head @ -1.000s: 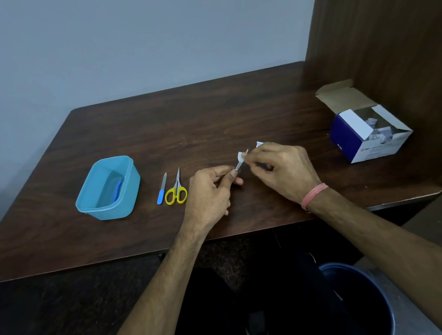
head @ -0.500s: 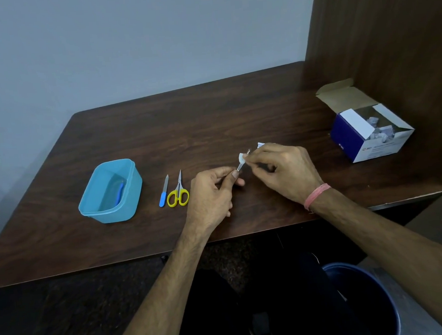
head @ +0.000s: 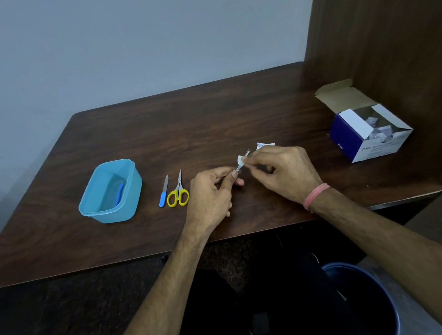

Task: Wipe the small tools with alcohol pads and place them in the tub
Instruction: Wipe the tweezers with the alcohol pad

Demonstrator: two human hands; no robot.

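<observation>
The person's left hand (head: 211, 191) pinches the near end of a small metal tool (head: 242, 161) between thumb and forefinger, just above the dark wooden table (head: 212, 121). The tool's long axis runs from that grip up and away to the right, its far tip pointing toward the back right of the table; it is too small to say what kind of tool it is. The right hand (head: 282, 171), a pink band (head: 316, 195) on its wrist, has its fingertips closed on a white alcohol pad (head: 240, 160) folded around the tool's shaft — the two hands nearly meet there. A torn white wrapper (head: 265, 145) lies just behind the right hand. Left of the hands, yellow-handled scissors (head: 178, 192) and a blue-handled nail file (head: 163, 191) lie side by side on the table, both with handles toward the near edge and tips pointing away. Further left stands the blue tub (head: 114, 215), open — inside it lies one blue object (head: 120, 195) along the right wall. At the far right an opened blue-and-white box (head: 352, 138), flaps up, holds a jumble of small packets (head: 379, 129). Down on the floor at the lower right is a dark blue bin (head: 389, 309); its contents cannot be made out.
</observation>
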